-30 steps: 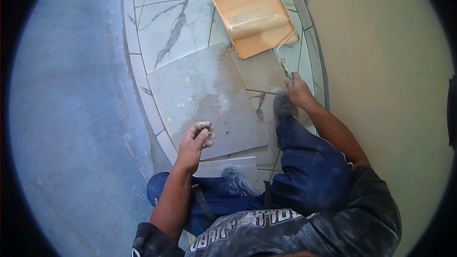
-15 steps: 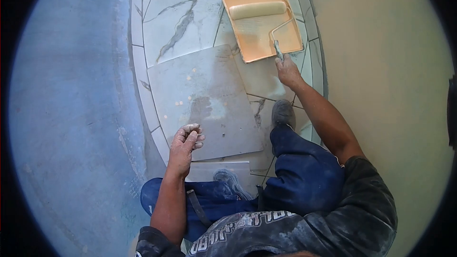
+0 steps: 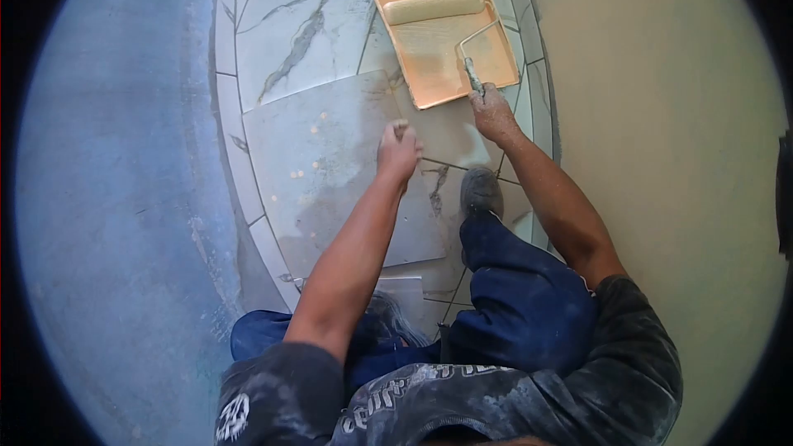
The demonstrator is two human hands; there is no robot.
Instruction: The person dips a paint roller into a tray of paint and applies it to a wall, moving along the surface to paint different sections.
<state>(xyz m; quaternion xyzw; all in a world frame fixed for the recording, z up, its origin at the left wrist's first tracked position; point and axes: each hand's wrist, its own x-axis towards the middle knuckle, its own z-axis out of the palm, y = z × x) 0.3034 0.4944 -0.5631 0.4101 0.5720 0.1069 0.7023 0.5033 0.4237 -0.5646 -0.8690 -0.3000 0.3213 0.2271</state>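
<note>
My right hand (image 3: 494,116) is wrapped round the handle of a paint roller (image 3: 434,7). The long roller sleeve, coated in pale paint, lies across the far part of an orange-peach paint tray (image 3: 420,100). The roller's wire frame bends back over the tray's right side to my grip at the near edge. My left hand (image 3: 398,151) is held over a grey, paint-spotted board (image 3: 330,173), just short of the tray's near left corner. Its fingers are curled in, and whatever they may hold is hidden.
Veined white tiles (image 3: 343,33) with dark joints cover the narrow floor. A bluish wall (image 3: 124,182) rises on the left and a beige wall (image 3: 652,99) on the right. My shoe (image 3: 481,192) rests on the tiles near the board's right edge. A pale strip (image 3: 403,287) lies close to my legs.
My left hand has moved forward and right, from above the board's near left part toward the tray. My right hand keeps its hold on the roller; the roller has barely shifted in the tray.
</note>
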